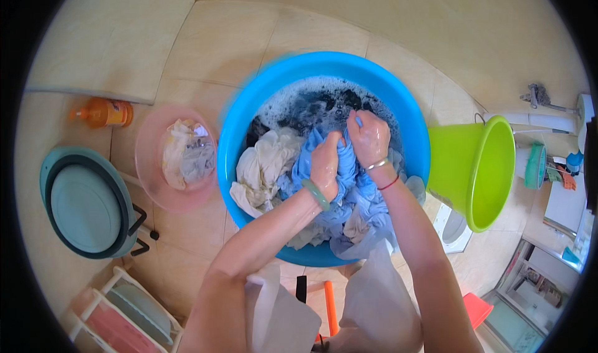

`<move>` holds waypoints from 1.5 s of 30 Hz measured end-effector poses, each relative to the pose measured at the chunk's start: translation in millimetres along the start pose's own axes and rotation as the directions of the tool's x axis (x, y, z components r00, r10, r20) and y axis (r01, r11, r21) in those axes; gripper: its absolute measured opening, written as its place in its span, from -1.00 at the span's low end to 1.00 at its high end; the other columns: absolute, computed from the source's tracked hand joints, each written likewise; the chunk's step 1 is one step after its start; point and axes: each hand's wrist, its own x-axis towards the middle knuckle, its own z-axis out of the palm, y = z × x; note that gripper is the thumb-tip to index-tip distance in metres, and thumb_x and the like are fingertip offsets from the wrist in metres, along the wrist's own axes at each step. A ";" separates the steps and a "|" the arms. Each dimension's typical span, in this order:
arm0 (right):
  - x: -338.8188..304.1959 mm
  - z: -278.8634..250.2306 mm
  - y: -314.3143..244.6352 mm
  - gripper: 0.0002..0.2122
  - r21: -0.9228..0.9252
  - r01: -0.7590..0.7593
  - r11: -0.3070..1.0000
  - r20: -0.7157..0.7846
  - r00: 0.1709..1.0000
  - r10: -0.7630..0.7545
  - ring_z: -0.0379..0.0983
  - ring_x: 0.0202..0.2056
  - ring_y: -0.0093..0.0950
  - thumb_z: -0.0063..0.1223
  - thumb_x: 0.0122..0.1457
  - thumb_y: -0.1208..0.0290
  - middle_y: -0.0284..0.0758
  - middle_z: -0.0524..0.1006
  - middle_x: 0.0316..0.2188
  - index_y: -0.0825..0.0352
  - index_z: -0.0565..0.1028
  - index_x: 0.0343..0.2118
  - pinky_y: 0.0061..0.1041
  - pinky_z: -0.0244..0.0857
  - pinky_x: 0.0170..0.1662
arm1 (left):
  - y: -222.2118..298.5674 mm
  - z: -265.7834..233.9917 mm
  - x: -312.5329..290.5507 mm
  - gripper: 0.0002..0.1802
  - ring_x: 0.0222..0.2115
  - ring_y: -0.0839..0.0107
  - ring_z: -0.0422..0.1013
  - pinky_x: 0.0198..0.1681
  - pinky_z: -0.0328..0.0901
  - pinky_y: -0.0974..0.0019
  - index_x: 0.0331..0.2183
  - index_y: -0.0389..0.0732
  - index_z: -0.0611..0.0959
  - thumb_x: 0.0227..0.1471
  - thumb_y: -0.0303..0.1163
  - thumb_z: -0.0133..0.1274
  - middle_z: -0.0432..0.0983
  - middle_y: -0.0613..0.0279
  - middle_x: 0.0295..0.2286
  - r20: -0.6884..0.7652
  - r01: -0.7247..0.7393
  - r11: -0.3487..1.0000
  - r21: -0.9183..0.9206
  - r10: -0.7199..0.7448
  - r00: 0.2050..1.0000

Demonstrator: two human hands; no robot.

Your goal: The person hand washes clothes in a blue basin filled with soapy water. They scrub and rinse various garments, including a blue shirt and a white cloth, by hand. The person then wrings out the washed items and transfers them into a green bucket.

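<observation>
A large blue tub stands in front of me, with foamy dark water at its far side. Both hands are over it, closed on a wet light-blue cloth garment. My left hand, with a green bangle at the wrist, grips one part of it. Slightly farther and to the right, my right hand clenches another fold; a silver bangle and a red string circle that wrist. White and cream laundry lies in the tub to the left, some over its rim. Dark cloth partly shows in the water.
Left of the tub sit a pink basin with light cloths, an orange bottle and a grey-green folding basin. A white rack is at lower left. Right stand a lime-green bucket and, beyond it, a wall tap.
</observation>
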 end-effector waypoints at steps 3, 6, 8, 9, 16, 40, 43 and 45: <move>-13.3 -3.9 -15.2 -0.80 -0.006 -0.011 1.000 -0.018 1.000 0.011 0.43 -0.57 -0.13 0.06 0.10 0.37 -0.20 0.45 -0.59 0.30 0.43 -0.61 -0.25 0.30 -0.56 | -12.8 -16.7 18.5 -0.71 -0.59 0.61 0.14 -0.53 0.06 0.42 -0.61 -0.21 0.50 0.02 -0.25 -0.02 0.28 0.42 -0.63 0.053 0.086 0.982 -0.166 -0.078 0.996; -34.2 -17.9 -61.9 -0.83 0.062 0.040 0.997 0.037 0.998 -0.042 0.40 -0.63 -0.18 0.09 0.08 0.37 -0.24 0.40 -0.62 0.27 0.43 -0.59 -0.27 0.27 -0.59 | -9.8 -27.3 27.2 -0.73 -0.58 0.57 0.19 -0.52 0.12 0.34 -0.59 -0.22 0.44 0.05 -0.27 -0.04 0.28 0.40 -0.62 0.029 0.015 0.972 -0.235 -0.008 1.000; -56.4 -21.9 -82.4 -0.83 0.188 0.137 0.973 0.082 0.985 -0.154 0.41 -0.65 -0.25 0.12 0.03 0.36 -0.26 0.42 -0.62 0.25 0.41 -0.62 -0.32 0.27 -0.61 | -11.6 -54.4 52.6 -0.72 -0.61 0.55 0.27 -0.50 0.23 0.44 -0.55 -0.03 0.42 0.13 -0.15 -0.03 0.28 0.43 -0.65 0.273 -0.056 0.995 -0.079 0.076 0.959; -62.1 -25.1 -90.8 -0.82 0.221 0.138 0.966 0.113 0.980 -0.165 0.41 -0.65 -0.26 0.12 0.01 0.36 -0.26 0.42 -0.62 0.25 0.41 -0.63 -0.33 0.27 -0.61 | -7.3 -54.8 52.7 -0.71 -0.61 0.54 0.27 -0.49 0.24 0.42 -0.56 -0.02 0.41 0.13 -0.13 -0.04 0.28 0.43 -0.66 0.244 -0.171 0.976 0.136 0.134 0.960; -13.2 12.1 35.7 -0.74 -0.175 -0.064 0.982 0.195 0.976 0.098 0.47 -0.51 -0.12 -0.04 0.16 0.25 -0.16 0.53 -0.54 0.27 0.50 -0.58 -0.17 0.35 -0.48 | -6.5 -6.5 -2.9 -0.73 -0.45 0.49 0.31 -0.31 0.23 0.34 -0.45 -0.21 0.56 0.11 -0.21 -0.06 0.45 0.28 -0.49 -0.030 0.009 0.970 0.242 -0.002 1.000; -48.4 -24.7 -39.7 -0.85 0.198 0.387 0.900 0.268 0.862 -0.430 0.34 -0.36 -0.34 0.16 -0.14 0.47 -0.35 0.37 -0.47 0.19 0.48 -0.43 -0.38 0.23 -0.31 | 23.8 -30.6 56.2 -0.33 -0.29 0.28 0.46 -0.26 0.40 0.22 0.09 -0.08 0.33 -0.06 -0.44 0.23 0.44 0.13 -0.25 0.221 0.034 0.994 -0.104 -0.010 0.975; -57.6 -38.8 -79.7 -0.85 0.182 0.439 0.880 0.256 0.843 -0.473 0.36 -0.38 -0.44 0.23 -0.13 0.35 -0.41 0.35 -0.49 0.15 0.45 -0.51 -0.42 0.24 -0.37 | 29.2 -24.3 39.6 -0.49 -0.40 0.44 0.40 -0.39 0.35 0.37 0.07 0.01 0.31 0.12 -0.26 0.09 0.41 0.26 -0.35 0.520 0.109 0.990 -0.087 -0.048 0.853; -53.9 -42.7 -94.3 -0.83 0.180 0.432 0.884 0.188 0.866 -0.462 0.37 -0.45 -0.48 0.25 -0.12 0.30 -0.43 0.33 -0.52 0.13 0.44 -0.55 -0.43 0.25 -0.44 | 30.1 -17.9 29.8 -0.70 -0.51 0.53 0.31 -0.50 0.25 0.45 -0.11 -0.03 0.45 0.20 -0.10 -0.04 0.36 0.35 -0.49 0.600 0.139 0.986 -0.089 -0.058 0.798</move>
